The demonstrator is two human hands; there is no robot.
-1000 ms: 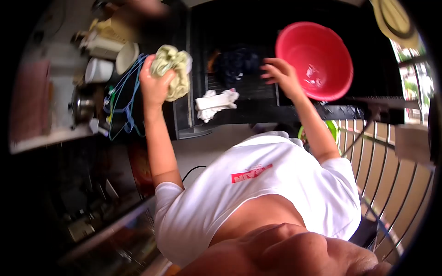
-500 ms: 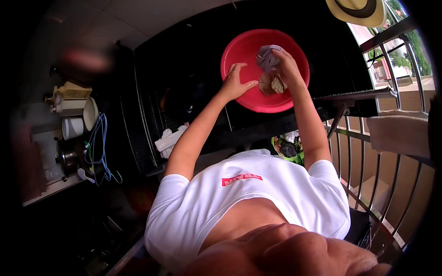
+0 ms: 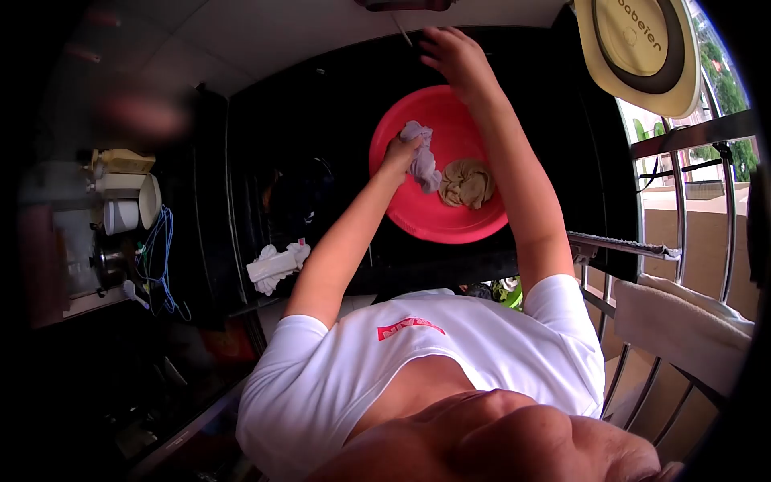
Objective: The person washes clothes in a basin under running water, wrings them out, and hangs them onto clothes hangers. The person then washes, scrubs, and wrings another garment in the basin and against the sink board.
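Note:
A red plastic basin [image 3: 401, 215] sits on the dark counter in front of me. At its left side my left hand [image 3: 399, 156] is closed around a crumpled pale lavender cloth [image 3: 426, 170], held over the basin. A bunched tan cloth [image 3: 466, 184] lies inside the basin, touched by neither hand. Reaching past the far rim, my right hand [image 3: 456, 58] has its fingers apart and holds nothing. Just left of those fingertips is a thin light rod [image 3: 402, 34]. My right forearm crosses over the basin's right side.
A white bundle [image 3: 277, 265] lies on the counter at left. Further left are bottles [image 3: 124, 161], a white cup [image 3: 120, 217] and blue hangers [image 3: 165, 265]. At right are a yellow item [image 3: 638, 48] with a dark band, metal railings [image 3: 681, 209] and a hanging towel [image 3: 675, 321].
My right hand has let go of the cloths and moved up beyond the basin. My left hand has taken the lavender cloth to the left; the tan cloth stays in the basin.

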